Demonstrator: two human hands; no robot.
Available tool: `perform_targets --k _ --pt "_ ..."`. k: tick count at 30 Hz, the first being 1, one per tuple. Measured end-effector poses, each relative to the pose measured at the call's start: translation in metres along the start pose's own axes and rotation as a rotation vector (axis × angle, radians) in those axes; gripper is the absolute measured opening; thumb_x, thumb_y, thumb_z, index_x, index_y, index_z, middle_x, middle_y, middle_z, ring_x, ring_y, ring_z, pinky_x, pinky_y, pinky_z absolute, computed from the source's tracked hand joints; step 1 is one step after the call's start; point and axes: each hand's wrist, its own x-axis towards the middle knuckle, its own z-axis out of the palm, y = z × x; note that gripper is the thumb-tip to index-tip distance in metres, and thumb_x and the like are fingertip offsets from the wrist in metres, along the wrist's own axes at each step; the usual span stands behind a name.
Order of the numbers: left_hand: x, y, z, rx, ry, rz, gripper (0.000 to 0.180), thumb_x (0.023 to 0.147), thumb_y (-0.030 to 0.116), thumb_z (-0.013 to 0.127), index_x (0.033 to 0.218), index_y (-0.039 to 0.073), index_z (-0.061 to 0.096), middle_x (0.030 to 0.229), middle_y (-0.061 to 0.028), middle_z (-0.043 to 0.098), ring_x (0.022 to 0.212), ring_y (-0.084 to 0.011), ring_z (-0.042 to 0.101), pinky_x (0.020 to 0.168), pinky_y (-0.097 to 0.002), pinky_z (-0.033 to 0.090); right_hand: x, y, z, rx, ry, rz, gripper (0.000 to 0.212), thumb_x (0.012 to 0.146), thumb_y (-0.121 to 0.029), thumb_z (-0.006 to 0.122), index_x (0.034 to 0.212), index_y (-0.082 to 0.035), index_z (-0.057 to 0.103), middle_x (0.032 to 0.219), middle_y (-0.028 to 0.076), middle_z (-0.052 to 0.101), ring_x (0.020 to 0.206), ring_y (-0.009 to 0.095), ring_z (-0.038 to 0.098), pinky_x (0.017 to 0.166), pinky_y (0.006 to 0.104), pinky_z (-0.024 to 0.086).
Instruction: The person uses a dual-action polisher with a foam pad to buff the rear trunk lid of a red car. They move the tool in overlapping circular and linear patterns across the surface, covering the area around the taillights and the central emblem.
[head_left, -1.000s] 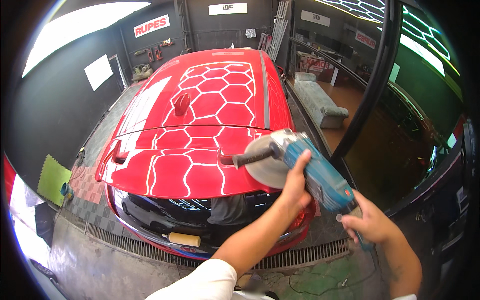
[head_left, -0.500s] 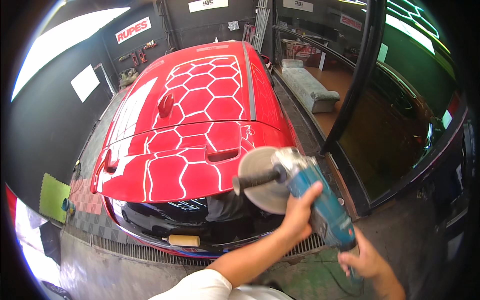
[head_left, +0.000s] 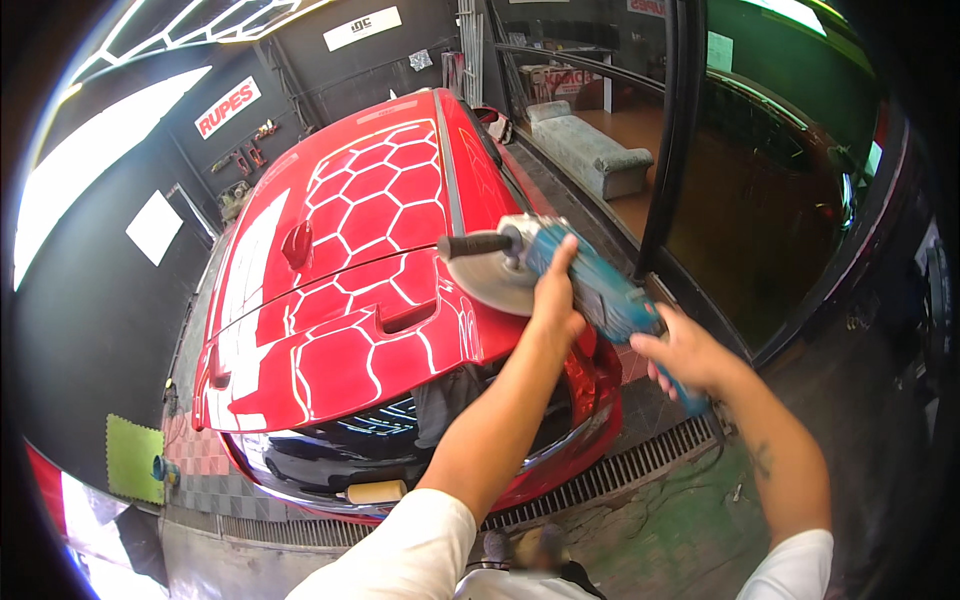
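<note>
From where I stand, the person has a blue rotary polisher (head_left: 588, 275) up at the right rear corner of a glossy red car (head_left: 255, 265). The left hand (head_left: 558, 298) is closed around the tool's body just behind its silver head, thumb lying along the near side and the other fingers mostly out of my sight. The right hand (head_left: 690, 350) is wrapped around the rear grip, fingers curled beneath it. The black side handle (head_left: 474, 245) sticks out toward the left, with neither hand on it.

Under the head, the round pale pad (head_left: 492, 280) tilts over the paint beside the rear spoiler (head_left: 335, 370); I can't tell whether it touches. White hexagons of light shine across the roof, around a red fin antenna (head_left: 297, 245). Low on the tail, below the dark rear window (head_left: 370, 432), a cream bottle (head_left: 376, 492) lies on its side. A drain grate (head_left: 645, 458) runs along the floor behind the car, a green mat (head_left: 134, 460) stands off to the left, and a grey sofa (head_left: 592, 150) sits beyond the glass on the right.
</note>
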Motion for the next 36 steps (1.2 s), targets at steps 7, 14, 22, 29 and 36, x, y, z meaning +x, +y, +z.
perform_targets --k 7,14,22,29,36 --pt "-0.003 0.009 0.014 -0.028 -0.054 0.007 0.057 0.098 0.048 0.079 0.133 0.006 0.061 0.122 -0.0127 0.070 0.114 -0.0333 0.069 0.109 -0.0564 0.053 0.005 -0.025 -0.023 -0.091 -0.045 0.006 0.047 0.103 -0.029 0.071 0.138 -0.005 0.050 0.079 0.006 0.064 0.056 0.013 0.061 0.048 0.0326 0.053" --pt "-0.153 -0.070 0.014 0.028 0.099 -0.014 0.047 0.098 0.030 0.081 0.131 0.006 0.058 0.117 -0.0094 0.067 0.108 -0.0255 0.068 0.098 -0.0500 0.059 -0.127 0.051 0.016 0.050 0.032 0.155 0.067 0.098 -0.016 0.075 0.154 -0.001 0.041 0.081 0.008 0.066 0.056 0.012 0.062 0.052 0.0319 0.053" --pt "-0.106 -0.079 0.007 0.102 0.070 0.025 0.041 0.098 0.027 0.080 0.126 0.007 0.058 0.105 -0.0083 0.068 0.090 -0.0246 0.071 0.083 -0.0465 0.063 -0.097 0.071 0.013 0.137 0.018 0.072 0.057 0.102 -0.016 0.070 0.150 -0.005 0.041 0.076 0.008 0.065 0.051 0.016 0.060 0.048 0.0328 0.049" --pt "0.017 -0.049 0.004 0.213 0.205 -0.111 0.047 0.089 0.026 0.089 0.114 -0.007 0.069 0.100 -0.0148 0.076 0.082 -0.0282 0.076 0.080 -0.0460 0.063 0.006 0.077 0.008 0.325 0.022 0.069 0.041 0.104 -0.027 0.069 0.134 -0.007 0.050 0.076 0.008 0.063 0.053 0.014 0.058 0.046 0.0329 0.051" --pt "-0.016 -0.121 -0.001 0.391 0.332 -0.133 0.041 0.086 0.022 0.093 0.104 -0.008 0.070 0.092 -0.0148 0.076 0.075 -0.0270 0.075 0.072 -0.0444 0.064 -0.038 0.149 0.017 0.506 0.022 0.194 0.039 0.104 -0.031 0.070 0.133 -0.014 0.050 0.077 0.010 0.063 0.052 0.015 0.059 0.045 0.0318 0.052"
